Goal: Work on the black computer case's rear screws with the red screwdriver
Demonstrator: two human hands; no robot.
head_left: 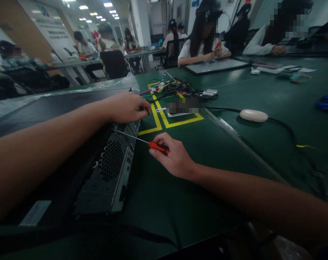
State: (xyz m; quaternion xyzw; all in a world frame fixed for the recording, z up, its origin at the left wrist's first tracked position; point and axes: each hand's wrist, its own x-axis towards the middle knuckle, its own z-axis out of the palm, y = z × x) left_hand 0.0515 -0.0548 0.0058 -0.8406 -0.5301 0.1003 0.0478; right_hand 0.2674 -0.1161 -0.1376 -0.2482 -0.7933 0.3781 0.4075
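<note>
A black desktop computer case (79, 166) lies on its side at the left, its rear panel with a honeycomb fan grille (111, 160) facing right. In my right hand (177, 155) is a screwdriver (160, 147) with a red and black handle. Its thin shaft runs left, and the tip meets the upper edge of the rear panel, below my left wrist. My left hand (128, 107) is over the far rear corner of the case, fingers curled and thumb close to them. Whatever may be between those fingers is hidden.
Beyond the case, a tangle of cables (180, 86) lies near yellow tape (164, 124) on the green table (220, 159). A pale oval device (253, 115) sits on a black cable at the right. Several people work at tables behind.
</note>
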